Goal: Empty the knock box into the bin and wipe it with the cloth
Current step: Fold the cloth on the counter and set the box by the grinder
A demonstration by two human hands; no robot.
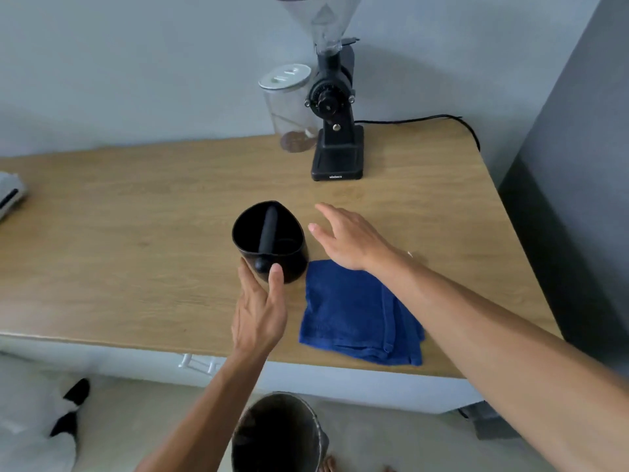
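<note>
The black knock box [289, 264] stands upright on the wooden counter [136, 240], its knock bar running across the open top. My left hand [260, 308] is at its near side, thumb and fingers spread and touching the wall, not clasped around it. My right hand [350, 240] hovers open just to the right of the box, fingers apart, holding nothing. A folded blue cloth [354, 315] lies on the counter right of the box, partly under my right forearm. The dark round bin [275, 434] stands on the floor below the counter edge.
A black coffee grinder [335, 124] with a clear hopper stands at the back, its cable trailing right. A lidded glass jar [289, 107] sits beside it. A white object [10, 194] is at the far left edge. A grey wall closes off the right.
</note>
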